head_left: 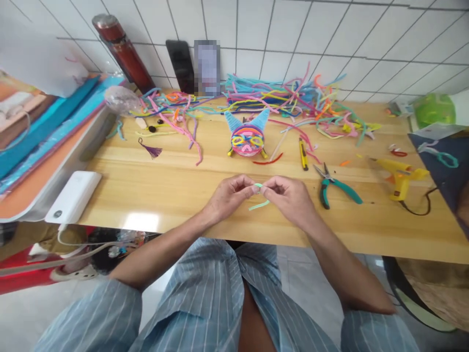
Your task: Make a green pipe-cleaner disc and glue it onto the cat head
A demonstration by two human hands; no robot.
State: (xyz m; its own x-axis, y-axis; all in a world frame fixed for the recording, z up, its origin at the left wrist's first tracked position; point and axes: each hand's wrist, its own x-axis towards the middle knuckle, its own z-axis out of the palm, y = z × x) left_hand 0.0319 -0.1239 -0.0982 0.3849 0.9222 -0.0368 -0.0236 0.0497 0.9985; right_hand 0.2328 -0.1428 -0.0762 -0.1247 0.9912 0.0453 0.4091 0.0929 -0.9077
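Between my two hands, above the front middle of the wooden table [176,188], is a light green pipe cleaner [259,206]. My left hand [232,195] pinches it between thumb and forefinger. Close against it, my right hand [287,198] pinches the same piece, and a loose end hangs below the fingertips. Just beyond my hands stands a colourful animal figure [247,139] made of pipe cleaners, with blue pointed ears and yellow rings round its eyes. A short red pipe cleaner [269,161] lies in front of it.
Green-handled pliers [340,189], a yellow utility knife [303,154] and a yellow glue gun [401,181] lie to the right. Heaped pipe cleaners [264,95] line the tiled wall. A red thermos [122,54] and phone [180,66] stand behind. A white power bank [75,195] sits left.
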